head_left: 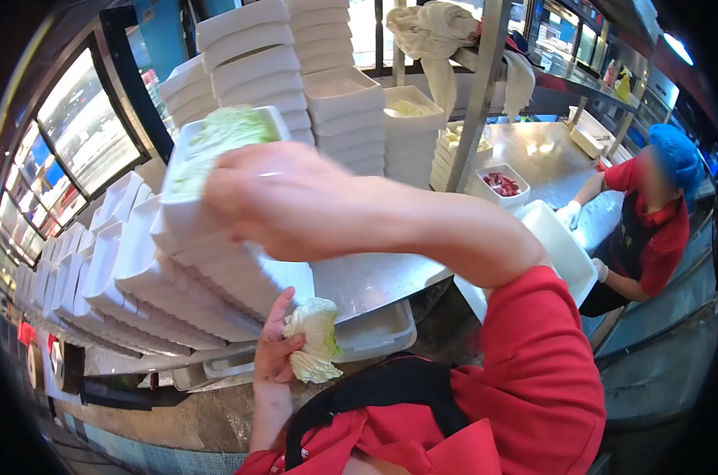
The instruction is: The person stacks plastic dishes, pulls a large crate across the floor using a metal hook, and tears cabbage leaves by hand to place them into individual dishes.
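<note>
My left hand [277,346] is closed around a bunch of pale cabbage leaves [315,340], low in front of my body. Across the view reaches my right arm, its hand [268,198] smeared by motion at the top of a stack of white trays. Cabbage leaves [231,129] lie in the top white tray [277,124] of that stack, partly behind my right hand. The fingers of my right hand are too blurred to tell whether they hold anything.
Tall stacks of white trays [252,67] stand behind, and more trays [106,257] line the left. A container of red pieces [501,184] sits near a metal post [478,95]. A co-worker [648,214] in a blue cap stands at the right beside a steel counter [545,146].
</note>
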